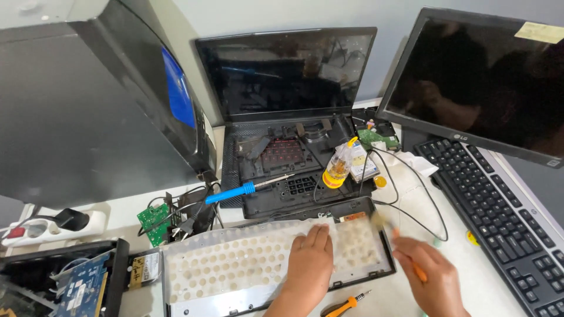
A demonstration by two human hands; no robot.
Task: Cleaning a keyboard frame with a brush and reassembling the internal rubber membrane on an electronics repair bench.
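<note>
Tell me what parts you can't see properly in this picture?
Head view only:
- Orange-handled brush in the right hand: bristles motion-blurred, handle mostly hidden by the fingers.
- White dotted keyboard backing sheet: partly covered by the left hand.
- Black-and-silver desktop keyboard: cut off by the right edge.
</note>
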